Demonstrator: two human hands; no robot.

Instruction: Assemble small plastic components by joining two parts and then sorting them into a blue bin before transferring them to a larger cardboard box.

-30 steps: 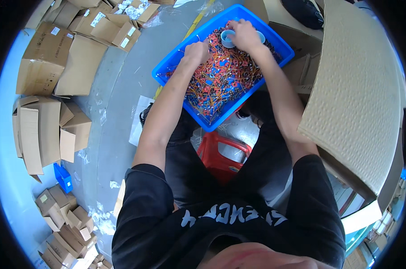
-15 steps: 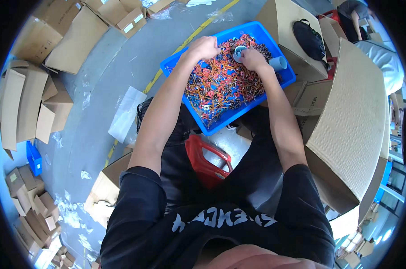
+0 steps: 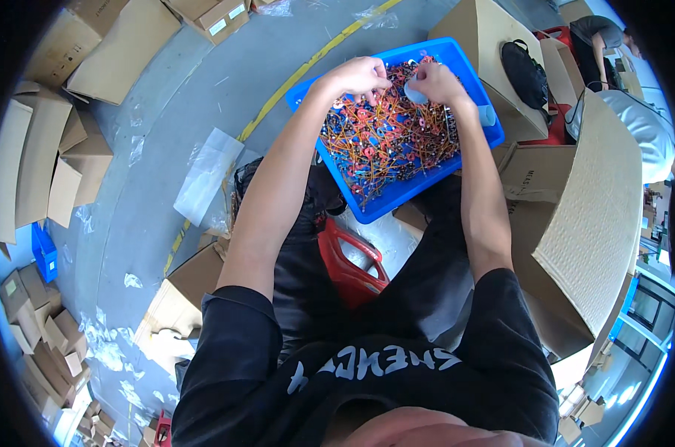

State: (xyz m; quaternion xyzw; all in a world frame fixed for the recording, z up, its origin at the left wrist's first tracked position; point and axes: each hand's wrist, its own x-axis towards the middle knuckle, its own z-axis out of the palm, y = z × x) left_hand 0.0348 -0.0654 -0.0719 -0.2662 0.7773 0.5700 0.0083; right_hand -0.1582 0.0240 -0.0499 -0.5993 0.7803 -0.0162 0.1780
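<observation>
A blue plastic tray (image 3: 378, 212) holds a heap of small wired parts (image 3: 382, 138), with thin orange leads and red and black pieces. At the heap's far side, my left hand (image 3: 356, 77) is closed with curled fingertips at the parts; whatever they pinch is too small to make out. My right hand (image 3: 442, 83) grips a light-blue round cup (image 3: 414, 92), now tilted so its inside is out of sight. Another light-blue cup (image 3: 487, 115) lies at the tray's right edge, beside my right wrist.
Large open cardboard boxes (image 3: 587, 216) stand close on my right, a black bag (image 3: 525, 74) on one. Between my legs is a red plastic stool (image 3: 352, 268). More cartons (image 3: 43, 164) and plastic scraps lie left. A co-worker (image 3: 602, 45) bends at the far right.
My left hand has shifted right over the parts, its fingers now showing. The cup in my right hand has moved slightly right and tipped. The whole view has shifted a little.
</observation>
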